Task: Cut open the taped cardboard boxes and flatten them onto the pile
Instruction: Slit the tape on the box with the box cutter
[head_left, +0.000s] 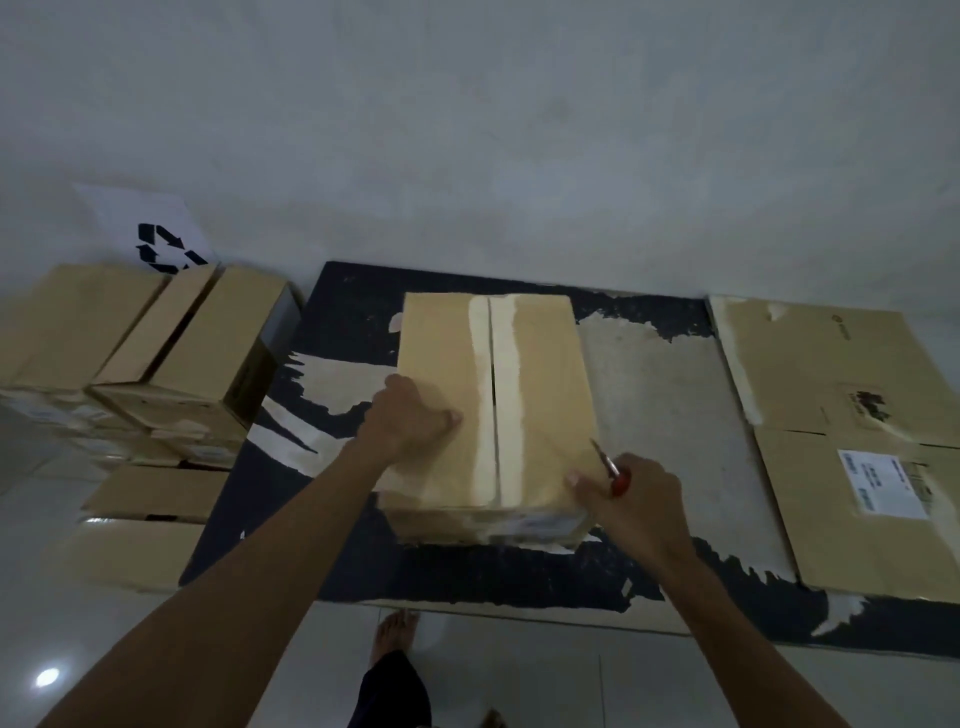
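We see the cardboard box (488, 410) lying closed on the dark bench (353, 561), a pale tape strip (496, 395) running down its top seam, with a dark slit visible along part of the seam. The left grip (413, 415) rests on the box top just left of the tape, fingers curled under, holding nothing. The right grip (631, 499) is at the box's near right corner, fingers wrapped round a red-handled cutter (613, 470) whose blade points up and away over the box edge. Right of that grip, well apart, flattened cardboard (852, 447) lies on the bench. Left of the left grip stands a stack of closed boxes (150, 358); behind it leans a recycling sign (156, 234).
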